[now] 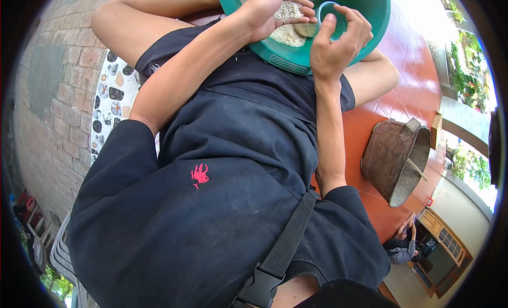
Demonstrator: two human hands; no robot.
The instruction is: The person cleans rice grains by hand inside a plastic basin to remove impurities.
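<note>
A green plastic basin (377,11) rests across the person's lap, with white rice (287,37) inside. Palm up over the basin, my left hand (264,14) is cupped, and rice grains lie across its fingers. My right hand (341,43) has thumb and index finger at the rim of a clear round cup (329,4); its other fingers curl behind. Between the two hands, a beige, grainy rounded patch shows low in the basin, partly covered by fingers.
A brown tub (382,153) with a stick (417,169) in it stands on the red tiled floor (407,59). Grey paving (55,96) spreads to the left. Another person (401,251) sits far back near a wooden-framed doorway. White chairs (62,250) are at lower left.
</note>
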